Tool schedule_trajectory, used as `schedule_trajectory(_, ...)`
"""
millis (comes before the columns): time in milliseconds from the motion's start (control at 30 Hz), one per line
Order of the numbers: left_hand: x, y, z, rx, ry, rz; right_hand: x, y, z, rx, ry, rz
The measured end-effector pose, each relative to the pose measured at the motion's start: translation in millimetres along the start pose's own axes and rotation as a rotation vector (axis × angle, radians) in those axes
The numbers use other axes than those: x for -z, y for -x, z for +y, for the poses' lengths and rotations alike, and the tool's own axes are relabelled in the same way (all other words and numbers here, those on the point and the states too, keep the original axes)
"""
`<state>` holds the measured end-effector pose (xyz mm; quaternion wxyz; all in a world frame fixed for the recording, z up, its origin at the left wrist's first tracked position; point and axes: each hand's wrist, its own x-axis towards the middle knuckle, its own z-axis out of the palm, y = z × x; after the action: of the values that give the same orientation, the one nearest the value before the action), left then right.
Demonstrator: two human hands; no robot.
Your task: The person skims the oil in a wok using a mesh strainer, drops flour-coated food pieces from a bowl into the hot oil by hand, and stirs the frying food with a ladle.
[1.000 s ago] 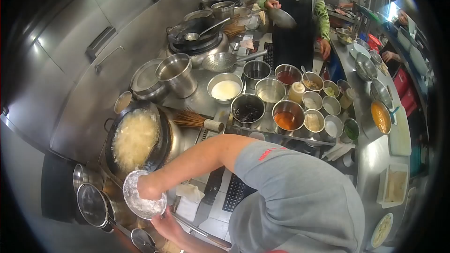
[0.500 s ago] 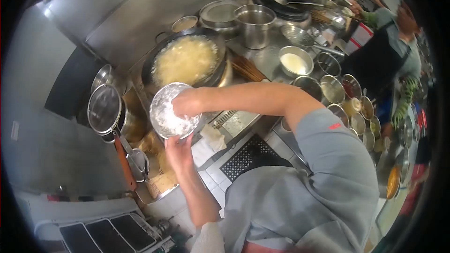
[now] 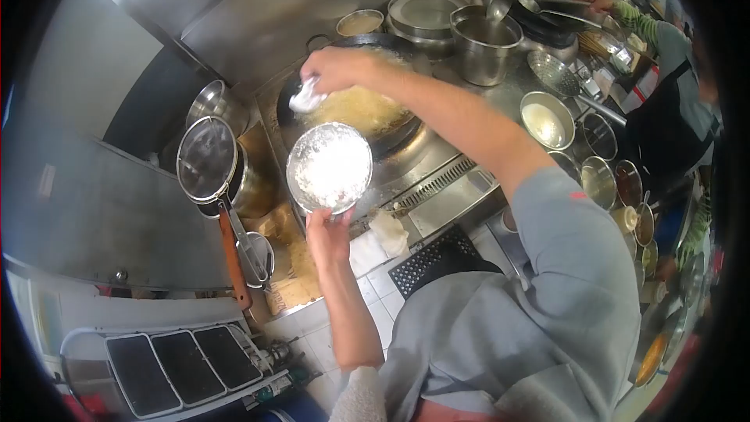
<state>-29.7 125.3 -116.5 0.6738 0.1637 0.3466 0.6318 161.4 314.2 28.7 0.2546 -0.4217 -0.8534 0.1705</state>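
Note:
My left hand (image 3: 329, 232) holds a metal bowl (image 3: 297, 180) from below, with fingers against its near side. White powder (image 3: 336, 164) covers the bowl's bottom and dusts its wall. Beyond the bowl, my right hand (image 3: 334, 70) is closed on a white powder-coated piece (image 3: 306, 98), whose kind I cannot make out. That piece hangs over the left part of a black wok (image 3: 402, 134). Inside the wok is yellowish, foaming oil (image 3: 359, 115), partly hidden by my right forearm.
A steel pot (image 3: 484, 59) with a ladle stands right of the wok. Wooden-handled strainers (image 3: 207, 160) rest at the left. Several sauce containers (image 3: 598, 180) line the right. Another person (image 3: 672, 109) works at the far right. A white cloth (image 3: 388, 233) lies at the front edge.
My right hand has come out of the bowl and moved up over the wok, carrying the powder-coated piece. My left hand still holds the bowl. The view has shifted.

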Motion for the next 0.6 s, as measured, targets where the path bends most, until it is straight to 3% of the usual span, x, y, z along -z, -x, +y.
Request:
schedule_trajectory(100,12,11,2,-0.009,0.004,0.028,-10,-24,46,-0.007,0.359,-0.113)
schedule_trajectory(233,24,30,3,-0.018,-0.01,0.102,-52,-18,81,-0.272,0.523,-0.299)
schedule_trajectory(333,22,42,7,-0.017,-0.017,0.146,-82,-16,122,-0.25,0.452,-0.032)
schedule_trajectory(433,29,51,8,-0.019,-0.054,0.12,-65,-21,109,-0.19,0.444,0.28)
schedule_trajectory(500,28,54,11,-0.024,-0.069,0.077,-44,-36,102,-0.096,0.449,0.232)
schedule_trajectory(600,26,52,12,0.0,-0.06,0.016,-7,-4,16,0.065,0.178,0.247)
